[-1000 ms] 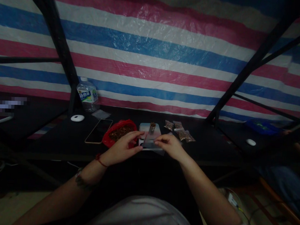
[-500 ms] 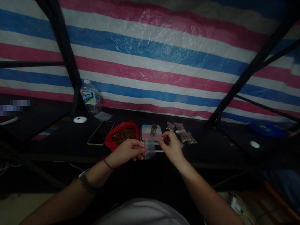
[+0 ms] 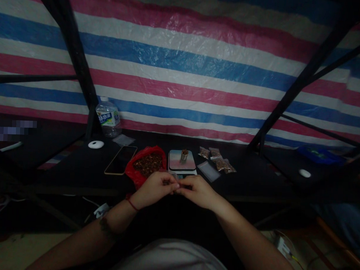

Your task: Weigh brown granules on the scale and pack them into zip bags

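My left hand (image 3: 157, 187) and my right hand (image 3: 199, 191) meet at the table's front edge, fingertips pinched together on a small clear zip bag (image 3: 173, 175); most of it is hidden behind the fingers. Just beyond them lies a digital scale (image 3: 173, 163) carrying a small metal cup (image 3: 184, 156) filled with brown bits. Left of the scale, an open red plastic bag (image 3: 132, 170) holds a heap of dried brown pieces (image 3: 148, 164). Another clear zip bag (image 3: 208, 171) lies flat to the scale's right, near several filled small bags (image 3: 225, 165).
A phone (image 3: 120, 160), a white oval case (image 3: 96, 144), a clear packet (image 3: 123, 139) and a plastic bottle (image 3: 109, 118) stand or lie to the left. Dark metal posts (image 3: 78, 60) frame the table. Farther right are a white oval object (image 3: 305, 173) and a blue tray (image 3: 321, 155).
My right hand has moved down and left from beside the scale to meet my left hand at the zip bag. The flat zip bag right of the scale is now uncovered.
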`<state>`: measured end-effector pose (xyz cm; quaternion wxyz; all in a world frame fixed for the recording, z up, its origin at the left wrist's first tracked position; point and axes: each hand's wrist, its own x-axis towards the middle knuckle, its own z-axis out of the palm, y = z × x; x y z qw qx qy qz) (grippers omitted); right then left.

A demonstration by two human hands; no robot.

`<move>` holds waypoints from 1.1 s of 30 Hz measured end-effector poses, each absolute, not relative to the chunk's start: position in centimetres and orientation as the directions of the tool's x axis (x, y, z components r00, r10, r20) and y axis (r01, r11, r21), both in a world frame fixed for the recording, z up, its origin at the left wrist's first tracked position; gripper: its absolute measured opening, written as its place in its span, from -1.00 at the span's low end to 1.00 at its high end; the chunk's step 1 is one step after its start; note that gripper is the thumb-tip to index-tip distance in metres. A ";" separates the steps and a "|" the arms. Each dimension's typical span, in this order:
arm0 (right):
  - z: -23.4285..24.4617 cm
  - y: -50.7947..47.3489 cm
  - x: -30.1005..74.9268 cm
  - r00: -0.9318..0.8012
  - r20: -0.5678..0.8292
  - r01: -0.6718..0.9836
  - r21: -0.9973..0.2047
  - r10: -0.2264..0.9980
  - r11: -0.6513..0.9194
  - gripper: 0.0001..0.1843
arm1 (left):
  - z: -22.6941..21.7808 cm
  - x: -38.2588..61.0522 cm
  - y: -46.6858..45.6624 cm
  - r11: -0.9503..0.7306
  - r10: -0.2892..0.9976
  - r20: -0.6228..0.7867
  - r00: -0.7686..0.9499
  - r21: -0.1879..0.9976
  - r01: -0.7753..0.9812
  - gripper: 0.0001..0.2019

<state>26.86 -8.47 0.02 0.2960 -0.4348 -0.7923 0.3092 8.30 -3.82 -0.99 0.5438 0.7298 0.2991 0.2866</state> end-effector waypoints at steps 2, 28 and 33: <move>-0.1 -8.2 27.3 -0.438 0.181 0.465 -0.793 0.881 0.394 -0.77 | -0.9 8.3 -3.8 -0.220 0.753 0.087 0.652 0.968 0.124 -0.80; -1.0 -8.6 25.9 -0.348 0.421 0.756 -0.403 0.838 0.516 -0.72 | -2.1 8.9 -4.7 -0.335 0.833 0.108 0.542 0.879 0.340 -0.76; -0.7 -8.1 26.0 -0.267 0.354 0.696 -0.572 0.896 0.433 -0.83 | -0.5 8.3 -5.8 -0.735 0.662 0.477 0.578 0.563 0.378 -0.73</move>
